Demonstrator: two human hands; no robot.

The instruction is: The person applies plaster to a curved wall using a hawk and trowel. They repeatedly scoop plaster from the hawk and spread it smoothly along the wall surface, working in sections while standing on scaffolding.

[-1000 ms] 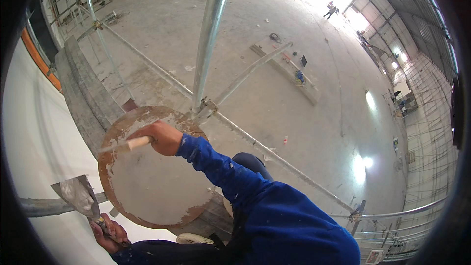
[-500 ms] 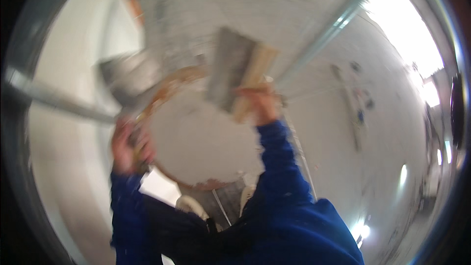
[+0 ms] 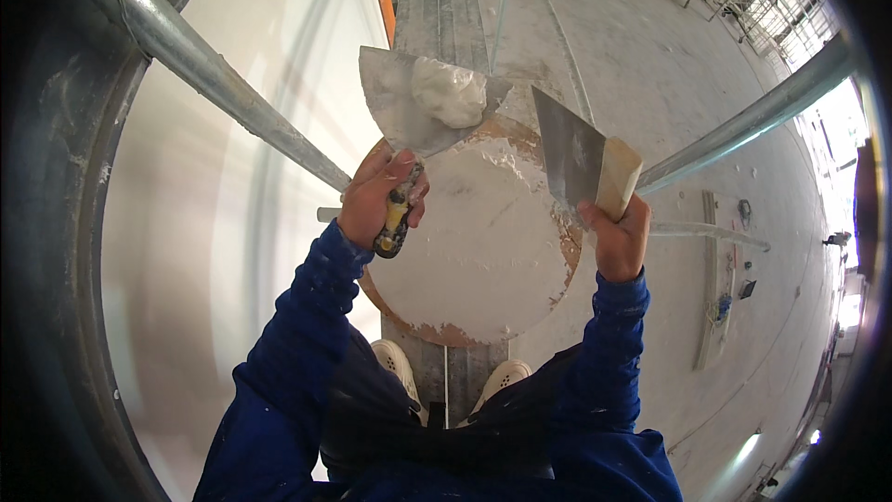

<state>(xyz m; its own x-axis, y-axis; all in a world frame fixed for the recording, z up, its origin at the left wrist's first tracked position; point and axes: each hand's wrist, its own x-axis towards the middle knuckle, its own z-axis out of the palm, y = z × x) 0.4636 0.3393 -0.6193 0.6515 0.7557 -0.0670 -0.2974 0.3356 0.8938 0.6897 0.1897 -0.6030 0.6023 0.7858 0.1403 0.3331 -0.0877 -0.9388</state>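
Your right hand (image 3: 618,237), clenched round a trowel (image 3: 578,151), has moved beside the round board (image 3: 465,232); left hand (image 3: 379,197) grips a scraper (image 3: 398,112); poles (image 3: 232,88) flank both.

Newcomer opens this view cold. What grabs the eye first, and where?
Probably the lump of white paste on the wide scraper held in the left grip, at upper centre. Next, the big round brown-edged top coated in pale paste, mid-picture. To its upper right in the view, the right grip holds a flat metal blade with a pale back edge.
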